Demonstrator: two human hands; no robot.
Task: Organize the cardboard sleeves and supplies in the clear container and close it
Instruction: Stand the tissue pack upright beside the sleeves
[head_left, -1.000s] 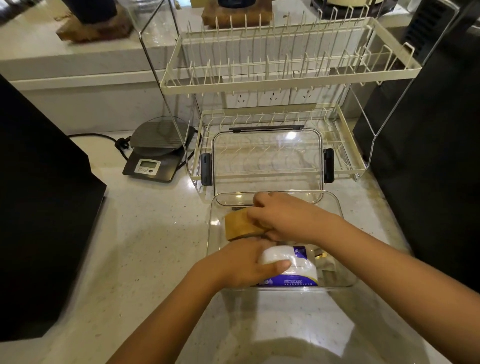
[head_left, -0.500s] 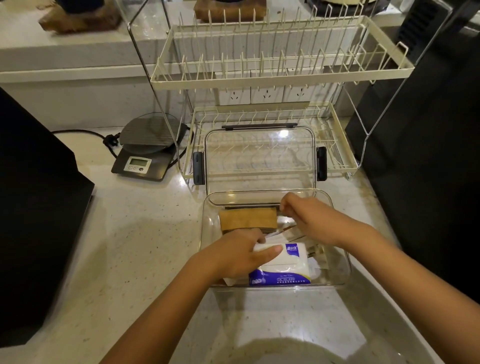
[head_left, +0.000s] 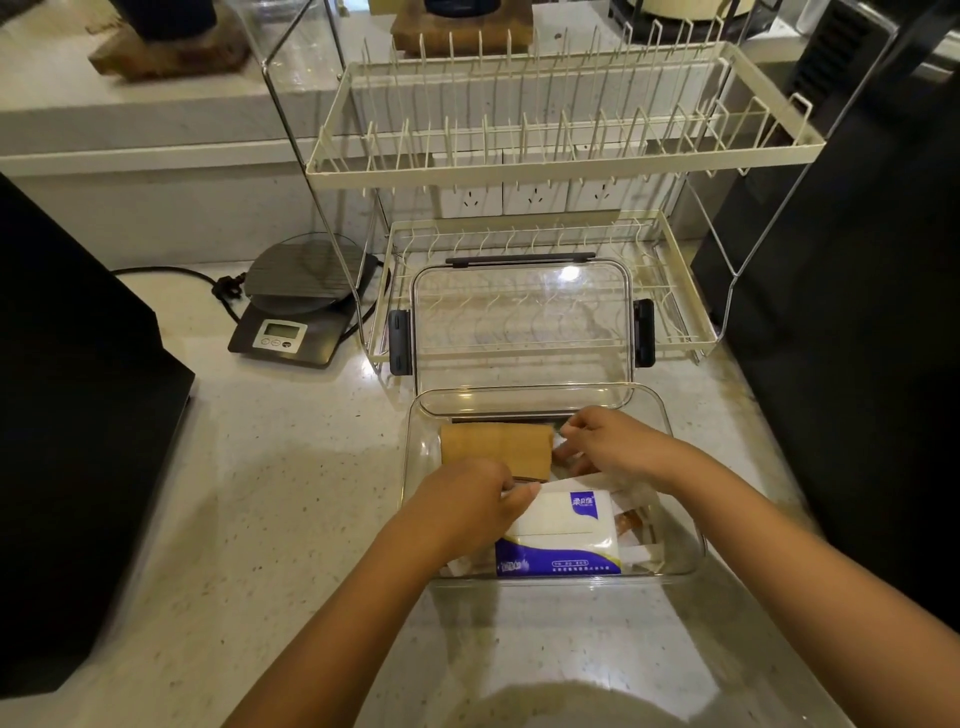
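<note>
L hand (head_left: 470, 501) sits low in the near-left of the clear container (head_left: 675, 441), fingers curled, thumb pinching the left edge of the white/blue tissue pack (head_left: 563, 530); pack lies flat along the near wall. R hand (head_left: 610, 441) is further back, fingertips pinched on sth small and pale just right of the cardboard sleeves (head_left: 496, 449), can't make out what, prob a thin packet. Change vs 1 s ago: R hand was then on top of the sleeves, covering them; it has since slid off to the right, and the brown stack now lies squared along the far-left wall w/ its top fully exposed. Tissue pack also looks shifted a bit right and flatter. Judgement: sleeves are placed, work has moved on to tidying the loose supplies (brownish packets (head_left: 631, 519) under/right of the pack, partly hidden). Closing not yet begun: lid (head_left: 522, 322) stands open behind the box, leaning back against the lower tier of the dish rack (head_left: 680, 332), dark latches on both short sides. Edges/room: box walls hem both wrists in, little free floor left inside except the far-right corner. Lid's swing path forward needs both forearms out first. Counter (head_left: 270, 493) left of the box is open up to the kitchen scale (head_left: 296, 317); black appliance (head_left: 67, 415) further left, dark unit close on the right, rack tight behind
</note>
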